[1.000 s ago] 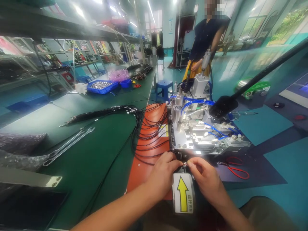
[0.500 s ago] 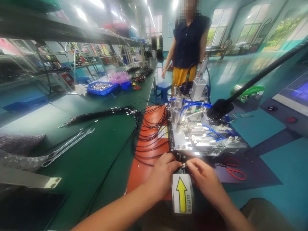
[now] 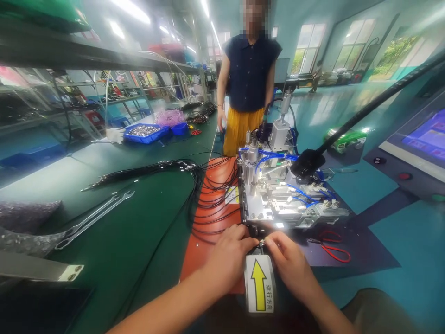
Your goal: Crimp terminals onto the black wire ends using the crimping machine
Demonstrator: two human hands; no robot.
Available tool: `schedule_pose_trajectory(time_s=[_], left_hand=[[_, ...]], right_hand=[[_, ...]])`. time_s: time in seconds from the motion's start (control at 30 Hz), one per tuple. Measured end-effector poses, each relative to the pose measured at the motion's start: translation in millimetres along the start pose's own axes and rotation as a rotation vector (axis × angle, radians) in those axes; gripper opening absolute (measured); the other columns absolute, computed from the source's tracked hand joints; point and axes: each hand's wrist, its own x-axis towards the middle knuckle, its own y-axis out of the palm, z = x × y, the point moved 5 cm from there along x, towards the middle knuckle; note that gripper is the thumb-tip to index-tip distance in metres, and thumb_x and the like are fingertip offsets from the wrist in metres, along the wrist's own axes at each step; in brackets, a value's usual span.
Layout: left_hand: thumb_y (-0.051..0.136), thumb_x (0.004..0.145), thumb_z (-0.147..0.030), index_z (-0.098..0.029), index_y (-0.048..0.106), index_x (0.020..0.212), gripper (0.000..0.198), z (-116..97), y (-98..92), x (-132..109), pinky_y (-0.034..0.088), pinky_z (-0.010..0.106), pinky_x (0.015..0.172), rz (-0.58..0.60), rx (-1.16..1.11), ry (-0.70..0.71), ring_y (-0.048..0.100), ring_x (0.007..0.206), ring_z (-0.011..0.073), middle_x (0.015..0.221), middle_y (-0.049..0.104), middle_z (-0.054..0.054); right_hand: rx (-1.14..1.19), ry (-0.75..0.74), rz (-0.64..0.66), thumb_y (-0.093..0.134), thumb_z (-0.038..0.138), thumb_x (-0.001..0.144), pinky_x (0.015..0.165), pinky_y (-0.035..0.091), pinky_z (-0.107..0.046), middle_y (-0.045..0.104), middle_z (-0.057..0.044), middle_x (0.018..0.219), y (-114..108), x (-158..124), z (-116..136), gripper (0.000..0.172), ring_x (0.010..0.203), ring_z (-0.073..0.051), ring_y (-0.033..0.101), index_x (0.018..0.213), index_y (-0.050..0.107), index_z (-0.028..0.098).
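Note:
My left hand [image 3: 231, 253] rests at the front edge of the machine, its thumb and forefinger pinched at a small shiny metal part [image 3: 262, 242]. From the other side, my right hand [image 3: 288, 256] pinches at the same part with its fingertips. The part's exact kind is too small to make out. Just below it is a white label [image 3: 259, 284] with a yellow arrow. Thin black cables [image 3: 208, 218] lie in curves across an orange plate [image 3: 194, 264], their ends lined along the machine's left edge. The silver machine [image 3: 292, 199] with blue air hoses stands beyond my hands.
Red-handled pliers [image 3: 335, 250] lie right of the machine. Wrenches [image 3: 97, 218], a cable bundle [image 3: 139, 171] and a blue tray of small metal parts [image 3: 146, 132] are on the green bench. A black lamp arm [image 3: 347, 130] crosses the right side. A person [image 3: 250, 79] stands behind the machine.
My head view has shifted slightly, so the bench and machine sit a little differently. The person behind the machine has moved left and closer. Both hands keep their pinch at the same spot.

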Motion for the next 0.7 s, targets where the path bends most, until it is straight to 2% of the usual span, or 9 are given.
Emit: schedule_pose_trajectory(time_s=[0.13,0.23,0.37,0.57,0.7], left_hand=[[0.056,0.092,-0.013,-0.024,0.07,0.109,0.024,-1,-5.2,0,0.048,0.037,0.086,0.039,0.067,-0.015,0.058,0.093,0.023,0.096,0.063,0.006],[0.051,0.094,-0.011,-0.017,0.069,0.096,0.018,-3,-11.4,1,0.048,0.037,0.085,0.044,0.117,-0.037,0.058,0.091,0.0232,0.095,0.065,0.007],[0.049,0.094,-0.01,-0.016,0.067,0.085,0.021,-3,-16.9,3,0.047,0.033,0.076,0.057,0.15,-0.07,0.058,0.083,0.0215,0.087,0.065,0.006],[0.051,0.092,-0.008,-0.016,0.07,0.085,0.022,-2,-18.0,3,0.045,0.031,0.074,0.073,0.121,-0.071,0.058,0.078,0.02,0.083,0.065,0.005],[0.048,0.091,-0.005,-0.017,0.073,0.091,0.027,-3,-20.5,3,0.046,0.031,0.074,0.089,0.097,-0.059,0.059,0.08,0.0203,0.085,0.066,0.006]], right_hand=[[-0.033,-0.011,-0.042,0.043,0.049,0.094,0.059,0.043,-0.027,0.063,-0.002,0.072,2,0,-3,0.035,0.068,-0.02,0.059,0.077,0.057,0.022],[-0.04,-0.004,-0.062,0.043,0.048,0.094,0.06,0.043,-0.028,0.064,-0.002,0.072,4,0,-4,0.033,0.07,-0.021,0.06,0.078,0.057,0.023],[-0.044,0.014,-0.078,0.044,0.047,0.094,0.059,0.043,-0.028,0.063,-0.002,0.069,5,0,-4,0.033,0.067,-0.021,0.059,0.076,0.057,0.023],[-0.031,0.034,-0.07,0.043,0.046,0.093,0.056,0.044,-0.028,0.065,-0.001,0.067,5,3,-5,0.035,0.061,-0.02,0.059,0.073,0.058,0.022],[-0.049,0.017,-0.107,0.042,0.044,0.093,0.057,0.045,-0.028,0.065,-0.001,0.067,6,2,-3,0.034,0.064,-0.02,0.061,0.071,0.056,0.022]])
